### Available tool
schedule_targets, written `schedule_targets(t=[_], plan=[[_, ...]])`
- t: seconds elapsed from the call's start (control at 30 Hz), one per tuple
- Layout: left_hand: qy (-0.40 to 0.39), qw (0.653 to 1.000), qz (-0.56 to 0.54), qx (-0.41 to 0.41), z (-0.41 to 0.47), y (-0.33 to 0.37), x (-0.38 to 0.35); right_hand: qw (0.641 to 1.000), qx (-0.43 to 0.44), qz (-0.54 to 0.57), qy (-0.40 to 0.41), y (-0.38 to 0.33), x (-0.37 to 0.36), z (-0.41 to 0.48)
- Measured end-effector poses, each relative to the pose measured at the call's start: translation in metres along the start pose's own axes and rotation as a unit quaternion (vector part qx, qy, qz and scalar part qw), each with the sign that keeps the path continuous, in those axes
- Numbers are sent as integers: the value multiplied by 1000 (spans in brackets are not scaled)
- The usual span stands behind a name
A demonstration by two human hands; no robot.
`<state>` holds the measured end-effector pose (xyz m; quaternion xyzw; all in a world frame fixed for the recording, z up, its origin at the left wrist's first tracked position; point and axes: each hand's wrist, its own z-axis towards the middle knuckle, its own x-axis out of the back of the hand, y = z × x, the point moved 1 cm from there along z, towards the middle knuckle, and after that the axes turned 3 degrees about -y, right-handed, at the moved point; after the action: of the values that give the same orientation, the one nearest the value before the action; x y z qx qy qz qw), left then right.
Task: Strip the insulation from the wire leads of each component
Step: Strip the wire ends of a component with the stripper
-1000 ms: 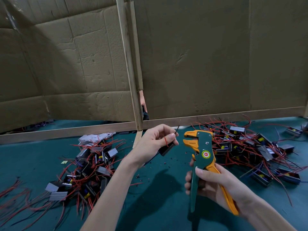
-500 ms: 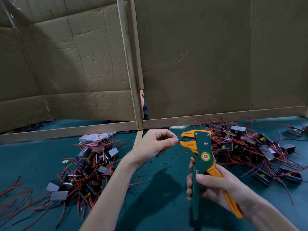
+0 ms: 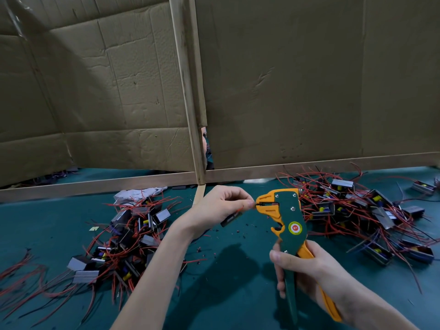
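My left hand (image 3: pixel 221 206) pinches a wire lead of a small dark component (image 3: pixel 231 219) that hangs below its fingers. The tip of that lead sits in the orange jaws of a green and orange wire stripper (image 3: pixel 287 225). My right hand (image 3: pixel 307 270) grips the stripper's handles lower down, holding the tool upright over the green table (image 3: pixel 226 294). A red lead loops against my left palm.
One heap of components with red leads (image 3: pixel 123 239) lies at the left, another heap (image 3: pixel 362 210) at the right. Loose red wires (image 3: pixel 21 277) trail at the far left. Cardboard panels on a wooden frame (image 3: pixel 190 91) wall off the back. Insulation scraps (image 3: pixel 238 231) dot the table.
My left hand turned the component down and brought its lead rightward into the stripper's jaws. The stripper shifted slightly left and tilted toward my left hand.
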<state>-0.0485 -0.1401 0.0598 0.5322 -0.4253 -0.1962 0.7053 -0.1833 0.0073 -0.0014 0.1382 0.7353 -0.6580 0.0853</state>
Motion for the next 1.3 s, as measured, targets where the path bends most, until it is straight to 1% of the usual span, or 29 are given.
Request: schedule_targets(t=[0.07, 0.17, 0.23, 0.3, 0.37, 0.47, 0.57, 0.63, 0.7, 0.73, 0.8, 0.9, 0.93, 0.97, 1.03, 1.07, 1.1, 1.17, 1.3], plan=[[-23, 999, -15, 22, 1, -3, -2, 1000, -3, -6, 25, 3, -6, 0], [-68, 996, -36, 46, 3, -10, -6, 996, -8, -55, 68, 8, -7, 3], [-66, 996, -18, 57, 4, -15, -10, 997, -6, -44, 65, 8, -6, 4], [-42, 997, -31, 63, 6, -18, -14, 999, 12, 31, 33, 5, -3, 6], [11, 996, -49, 73, 9, -19, -12, 995, 31, 92, 12, 2, 2, 9], [107, 988, -74, 86, 14, -23, -6, 993, 43, 111, 12, -2, 9, 10], [164, 974, -107, 112, 18, -28, -6, 992, 39, 117, 31, -2, 12, 11], [170, 965, -144, 137, 19, -31, -7, 991, 38, 127, 36, -2, 12, 12], [151, 954, -206, 156, 19, -33, -8, 990, 33, 131, 39, -1, 13, 12], [142, 950, -231, 153, 18, -32, -9, 990, 32, 130, 37, -1, 13, 12], [143, 948, -257, 122, 17, -30, -9, 991, 30, 129, 31, -2, 14, 11], [159, 949, -263, 64, 17, -22, -9, 992, 29, 122, 22, -2, 14, 10], [164, 956, -241, 44, 16, -19, -9, 992, 31, 120, 20, -3, 14, 10], [174, 968, -182, 22, 15, -15, -8, 993, 33, 117, 16, -4, 15, 9], [181, 983, -14, -35, 12, -5, -6, 994, 37, 102, 2, -6, 15, 9], [172, 982, 41, -63, 11, -1, -7, 995, 39, 95, -6, -7, 14, 8], [159, 982, 68, -80, 10, 4, -8, 995, 43, 89, -18, -8, 13, 7], [137, 982, 88, -101, 8, 10, -11, 995, 49, 80, -37, -9, 11, 5], [128, 977, 105, -135, 7, 14, -18, 993, 53, 80, -62, -9, 11, 2]])
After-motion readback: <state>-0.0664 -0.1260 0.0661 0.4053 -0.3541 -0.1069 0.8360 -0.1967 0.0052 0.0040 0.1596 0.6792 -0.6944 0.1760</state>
